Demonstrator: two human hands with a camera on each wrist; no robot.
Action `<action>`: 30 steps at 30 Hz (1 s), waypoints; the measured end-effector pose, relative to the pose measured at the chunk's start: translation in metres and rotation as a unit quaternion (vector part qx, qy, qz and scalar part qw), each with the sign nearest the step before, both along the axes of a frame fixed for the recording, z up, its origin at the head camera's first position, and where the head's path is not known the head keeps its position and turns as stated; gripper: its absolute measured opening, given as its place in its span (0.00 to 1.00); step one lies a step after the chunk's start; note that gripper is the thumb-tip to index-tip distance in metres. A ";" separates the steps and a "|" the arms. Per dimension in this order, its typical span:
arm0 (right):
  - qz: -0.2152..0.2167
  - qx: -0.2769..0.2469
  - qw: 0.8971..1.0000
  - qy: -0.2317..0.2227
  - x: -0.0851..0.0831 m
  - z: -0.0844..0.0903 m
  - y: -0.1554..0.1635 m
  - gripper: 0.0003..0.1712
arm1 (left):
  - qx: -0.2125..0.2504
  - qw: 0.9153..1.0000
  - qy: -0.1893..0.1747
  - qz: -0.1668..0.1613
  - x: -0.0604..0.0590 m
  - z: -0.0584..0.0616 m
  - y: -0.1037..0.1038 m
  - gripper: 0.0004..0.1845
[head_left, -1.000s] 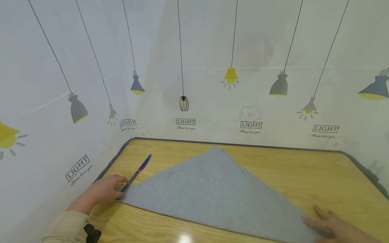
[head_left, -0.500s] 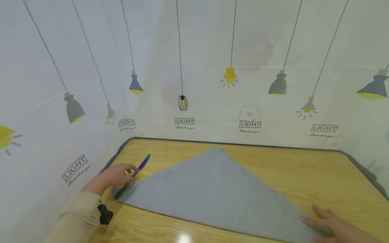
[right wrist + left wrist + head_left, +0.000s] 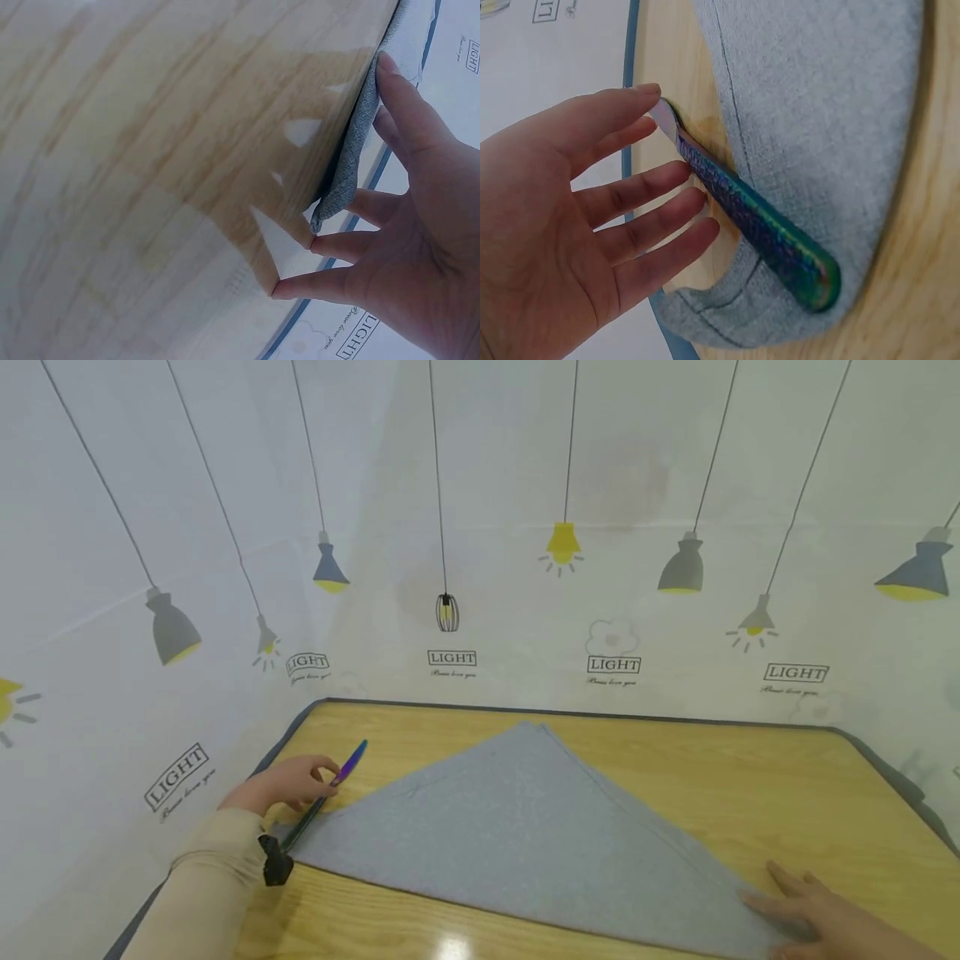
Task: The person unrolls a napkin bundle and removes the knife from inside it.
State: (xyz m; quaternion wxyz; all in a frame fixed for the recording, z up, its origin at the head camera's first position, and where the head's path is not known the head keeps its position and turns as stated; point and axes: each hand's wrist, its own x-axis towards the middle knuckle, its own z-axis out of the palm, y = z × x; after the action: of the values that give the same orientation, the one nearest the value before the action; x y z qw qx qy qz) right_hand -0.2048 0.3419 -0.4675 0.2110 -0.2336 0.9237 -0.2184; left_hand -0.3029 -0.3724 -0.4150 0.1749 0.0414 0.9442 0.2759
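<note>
A grey cloth (image 3: pixel 510 827), folded into a triangle, lies flat with its peak away from me. Across its left corner rests an iridescent table knife (image 3: pixel 349 762), the textured handle (image 3: pixel 757 221) over the fabric and the blade over bare wood. My left hand (image 3: pixel 294 783) is at the knife, its thumb and index fingertips by the blade near the handle; contact is hard to tell. The other fingers extend loosely beside the handle. At the cloth's right corner, my right hand (image 3: pixel 828 917) rests with spread fingers (image 3: pixel 322 283), touching the fabric and the table.
The wooden table (image 3: pixel 375 718) has a dark edge (image 3: pixel 525 712) along the back and sides. White curtain-like walls (image 3: pixel 510 460) printed with lamps stand close behind it and at the left. A black device (image 3: pixel 276 860) sits on the left wrist.
My left hand has moved away from me along the knife, from its handle at the cloth's corner toward the blade, its fingers loosening. The right hand and cloth stay put.
</note>
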 end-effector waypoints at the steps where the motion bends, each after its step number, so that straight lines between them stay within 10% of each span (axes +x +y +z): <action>1: -0.006 0.003 1.000 -0.003 0.000 0.000 0.000 0.31 | 0.008 1.000 -0.002 0.004 -0.001 -0.001 -0.001 0.25; 30: 0.000 0.007 1.000 0.012 0.005 0.003 0.001 0.31 | 0.016 1.000 -0.010 0.012 -0.010 -0.003 0.002 0.27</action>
State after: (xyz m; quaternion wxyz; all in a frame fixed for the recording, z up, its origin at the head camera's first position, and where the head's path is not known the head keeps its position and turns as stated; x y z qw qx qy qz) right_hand -0.1999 0.3431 -0.4640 0.2019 -0.2350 0.9274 -0.2096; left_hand -0.3130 -0.3700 -0.4182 0.1806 0.0298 0.9383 0.2933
